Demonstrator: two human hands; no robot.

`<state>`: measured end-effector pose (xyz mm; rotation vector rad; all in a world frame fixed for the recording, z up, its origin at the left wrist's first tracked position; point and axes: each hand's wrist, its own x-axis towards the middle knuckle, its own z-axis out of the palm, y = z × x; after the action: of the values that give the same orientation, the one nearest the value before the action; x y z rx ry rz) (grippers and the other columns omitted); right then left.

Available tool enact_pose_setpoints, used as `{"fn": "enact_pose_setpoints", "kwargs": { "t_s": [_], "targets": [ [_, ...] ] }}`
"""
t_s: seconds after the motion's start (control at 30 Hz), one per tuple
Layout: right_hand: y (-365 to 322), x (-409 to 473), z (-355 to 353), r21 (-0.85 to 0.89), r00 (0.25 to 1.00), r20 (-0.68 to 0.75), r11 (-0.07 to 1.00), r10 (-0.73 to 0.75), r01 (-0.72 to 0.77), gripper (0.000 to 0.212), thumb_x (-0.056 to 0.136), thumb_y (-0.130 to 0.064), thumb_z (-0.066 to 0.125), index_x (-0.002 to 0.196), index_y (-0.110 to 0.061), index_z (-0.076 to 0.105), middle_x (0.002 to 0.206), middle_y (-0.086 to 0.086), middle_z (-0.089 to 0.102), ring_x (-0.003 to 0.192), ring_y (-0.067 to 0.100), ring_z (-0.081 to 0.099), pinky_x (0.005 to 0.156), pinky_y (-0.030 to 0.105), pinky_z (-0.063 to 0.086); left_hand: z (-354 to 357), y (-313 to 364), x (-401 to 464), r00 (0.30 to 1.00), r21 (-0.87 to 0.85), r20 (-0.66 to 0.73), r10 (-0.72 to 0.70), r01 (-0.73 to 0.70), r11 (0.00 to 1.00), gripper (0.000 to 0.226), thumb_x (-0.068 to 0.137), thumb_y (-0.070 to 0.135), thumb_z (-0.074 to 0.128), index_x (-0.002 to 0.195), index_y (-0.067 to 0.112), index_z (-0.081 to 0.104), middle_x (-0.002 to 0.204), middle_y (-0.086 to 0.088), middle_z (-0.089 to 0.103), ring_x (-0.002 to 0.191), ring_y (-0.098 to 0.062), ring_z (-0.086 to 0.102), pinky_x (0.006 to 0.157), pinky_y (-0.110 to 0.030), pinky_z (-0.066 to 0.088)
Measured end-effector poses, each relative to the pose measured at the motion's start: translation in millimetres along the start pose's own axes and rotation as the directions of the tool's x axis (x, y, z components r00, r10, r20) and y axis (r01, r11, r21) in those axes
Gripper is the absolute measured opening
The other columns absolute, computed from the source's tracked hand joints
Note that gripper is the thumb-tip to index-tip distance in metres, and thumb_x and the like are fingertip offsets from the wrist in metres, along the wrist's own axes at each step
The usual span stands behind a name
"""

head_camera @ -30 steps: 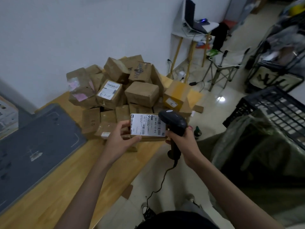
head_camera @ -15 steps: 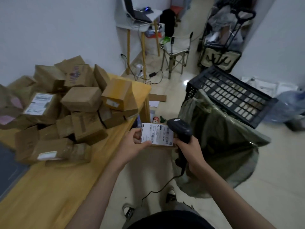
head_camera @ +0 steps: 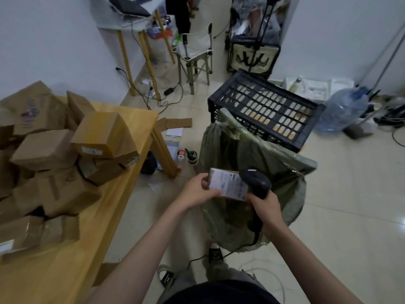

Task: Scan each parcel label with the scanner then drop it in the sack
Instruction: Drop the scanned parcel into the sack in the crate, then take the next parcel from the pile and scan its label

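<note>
Over the open green sack (head_camera: 282,172) on the pale tiled floor (head_camera: 341,216), the left hand (head_camera: 195,193) grips a labelled parcel (head_camera: 228,184) while the right hand (head_camera: 266,208) clasps the black scanner (head_camera: 255,183). A wooden table (head_camera: 122,185) carries piled cardboard boxes (head_camera: 54,154); a black crate (head_camera: 267,110) stands behind the sack.

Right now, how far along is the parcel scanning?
Done: can't tell; sack contents unreadable. In hand: left hand holds a labelled parcel over the sack's mouth; right hand grips the scanner. Left: a large pile of boxes on the table.
</note>
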<state>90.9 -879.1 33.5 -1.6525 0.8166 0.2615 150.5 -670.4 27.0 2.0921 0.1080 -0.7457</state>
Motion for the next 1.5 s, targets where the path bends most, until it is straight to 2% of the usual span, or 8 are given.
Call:
{"fn": "enact_pose_setpoints", "kwargs": {
  "t_s": [0.1,0.37,0.6,0.8,1.1,1.23,1.33,1.5],
  "targets": [
    [-5,6,-7,0.002,1.0,-0.026,1.0,-0.016,0.016,0.018,0.089,-0.008,0.069,0.107,-0.011,0.065,0.085,0.011,0.07,0.072,0.027,0.066,0.068,0.04,0.052,5,13,11,0.999,0.002,0.032,-0.012,0.012,1.0,0.104,0.067,0.056,0.08,0.154,0.033,0.028,0.152,0.001,0.043,0.12,-0.015,0.058,0.095,-0.036,0.053],
    [-22,7,35,-0.016,0.992,0.124,0.999,-0.029,0.031,0.028,0.086,-0.005,0.072,0.112,-0.014,0.066,0.096,0.011,0.073,0.088,0.028,0.072,0.083,0.052,0.061,-30,-15,-10,0.994,0.05,-0.095,-0.063,0.068,0.996,0.078,0.078,0.05,0.076,0.145,0.029,0.043,0.15,-0.001,0.043,0.125,-0.021,0.054,0.102,-0.044,0.049],
    [-54,-24,116,-0.149,0.92,0.365,0.966,-0.143,0.209,0.019,0.093,-0.007,0.065,0.11,-0.015,0.064,0.09,0.012,0.073,0.075,0.02,0.069,0.065,0.031,0.055,-100,-71,-72,0.935,-0.074,-0.308,-0.175,0.16,0.984,0.057,0.084,0.041,0.074,0.135,0.024,0.055,0.139,0.002,0.053,0.121,-0.016,0.055,0.1,-0.036,0.049],
    [-74,-67,188,-0.164,0.823,0.53,0.927,-0.204,0.336,0.025,0.092,-0.002,0.063,0.115,-0.011,0.063,0.083,0.012,0.073,0.069,0.02,0.071,0.066,0.036,0.06,-152,-120,-138,0.863,-0.166,-0.448,-0.234,0.176,0.97,0.05,0.086,0.034,0.074,0.133,0.021,0.059,0.132,0.003,0.058,0.109,-0.014,0.062,0.085,-0.025,0.048],
    [-74,-135,288,-0.141,0.673,0.709,0.892,-0.211,0.429,0.03,0.091,-0.001,0.067,0.117,-0.013,0.063,0.091,0.013,0.07,0.076,0.022,0.065,0.072,0.039,0.056,-202,-203,-213,0.786,-0.322,-0.522,-0.331,0.177,0.93,0.048,0.084,0.037,0.076,0.128,0.025,0.06,0.13,0.005,0.057,0.114,-0.013,0.059,0.097,-0.035,0.052],
    [-68,-158,329,-0.177,0.639,0.749,0.877,-0.174,0.446,0.024,0.089,-0.005,0.069,0.11,-0.014,0.065,0.093,0.012,0.072,0.075,0.019,0.066,0.073,0.037,0.056,-218,-234,-235,0.758,-0.35,-0.559,-0.335,0.15,0.925,0.048,0.087,0.033,0.074,0.131,0.022,0.059,0.128,0.004,0.057,0.117,-0.011,0.054,0.084,-0.016,0.05],
    [-59,-172,358,-0.215,0.64,0.756,0.871,-0.138,0.442,0.011,0.087,-0.006,0.071,0.097,-0.011,0.07,0.093,0.015,0.074,0.071,0.018,0.065,0.073,0.038,0.056,-230,-256,-249,0.736,-0.364,-0.573,-0.361,0.166,0.916,0.049,0.087,0.035,0.073,0.132,0.02,0.059,0.128,0.002,0.06,0.114,-0.012,0.057,0.093,-0.026,0.051],
    [-48,-194,396,-0.239,0.603,0.795,0.877,-0.07,0.417,0.012,0.088,-0.005,0.07,0.099,-0.01,0.069,0.097,0.018,0.074,0.071,0.017,0.063,0.067,0.032,0.053,-247,-288,-269,0.675,-0.418,-0.615,-0.408,0.159,0.894,0.038,0.089,0.025,0.073,0.124,0.017,0.063,0.118,0.005,0.065,0.096,0.003,0.058,0.07,-0.006,0.044]
  ]
}}
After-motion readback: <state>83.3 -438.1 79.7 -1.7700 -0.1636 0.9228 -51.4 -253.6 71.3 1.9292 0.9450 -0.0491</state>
